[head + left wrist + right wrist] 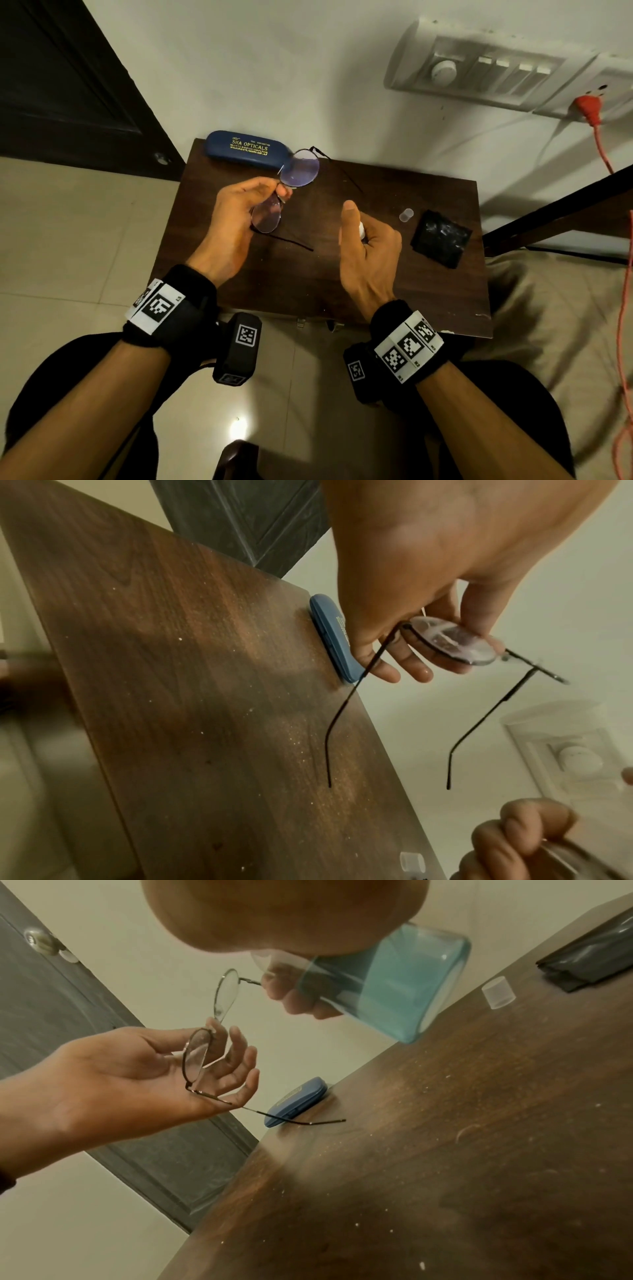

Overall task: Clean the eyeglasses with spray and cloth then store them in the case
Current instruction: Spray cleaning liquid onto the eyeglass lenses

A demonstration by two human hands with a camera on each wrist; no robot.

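Left hand (236,219), centre-left of head view, pinches eyeglasses (298,168) at bridge, temples splayed, above table (308,281). Right hand (366,250), centre, wrapped round spray bottle (387,985). Aim nozzle squarely at lens, mist lightly. Cloth (440,238) right; case (248,149) upper left, closed.

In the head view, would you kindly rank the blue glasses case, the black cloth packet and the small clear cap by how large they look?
Largest to smallest, as they look in the head view:
1. blue glasses case
2. black cloth packet, shorter, though its area looks fairly close
3. small clear cap, by far the smallest
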